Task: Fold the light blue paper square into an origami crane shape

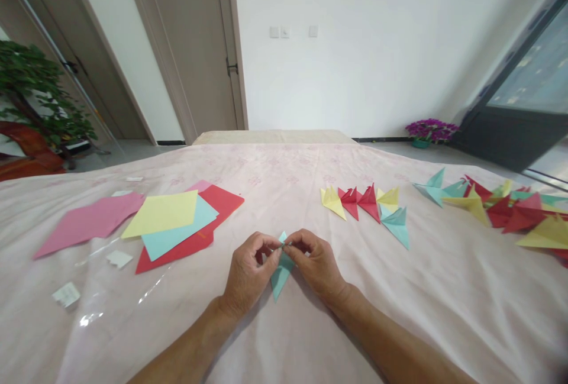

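A light teal folded paper, long and pointed, lies on the cloth before me, one tip toward me and a smaller tip showing beyond my fingers. My left hand pinches it near its upper part between thumb and forefinger. From the other side my right hand pinches the same spot, so the fingertips of both hands almost meet. The exact fold under the fingertips is hidden. To the right stands a short row of folded paper cranes in yellow, red and teal.
Square paper sheets in yellow, teal, red and pink lie at left. Small white scraps and clear plastic film are near them. More folded cranes are heaped at far right. A pink patterned tablecloth covers the table.
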Demonstrator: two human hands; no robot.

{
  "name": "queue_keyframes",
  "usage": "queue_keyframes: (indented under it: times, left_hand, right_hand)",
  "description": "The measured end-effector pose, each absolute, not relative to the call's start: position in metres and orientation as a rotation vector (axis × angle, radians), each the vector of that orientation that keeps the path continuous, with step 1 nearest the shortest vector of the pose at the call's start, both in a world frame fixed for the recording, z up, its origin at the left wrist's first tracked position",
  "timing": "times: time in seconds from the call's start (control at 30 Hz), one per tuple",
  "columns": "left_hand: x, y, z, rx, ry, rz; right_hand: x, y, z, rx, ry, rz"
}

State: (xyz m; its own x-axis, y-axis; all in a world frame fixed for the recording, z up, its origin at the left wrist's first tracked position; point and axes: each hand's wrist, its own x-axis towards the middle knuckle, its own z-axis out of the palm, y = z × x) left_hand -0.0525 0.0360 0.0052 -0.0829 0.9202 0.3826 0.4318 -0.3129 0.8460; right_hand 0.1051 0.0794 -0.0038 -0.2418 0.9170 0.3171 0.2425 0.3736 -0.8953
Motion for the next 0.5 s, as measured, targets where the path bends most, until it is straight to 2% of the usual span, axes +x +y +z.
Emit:
queue_keyframes:
  times: [0.5]
  left_hand:
    - [-0.045,0.036,0.014,1.371,1.594,1.31]
  right_hand:
    - [0.102,0.074,0.002,-0.902,-1.856,0.63]
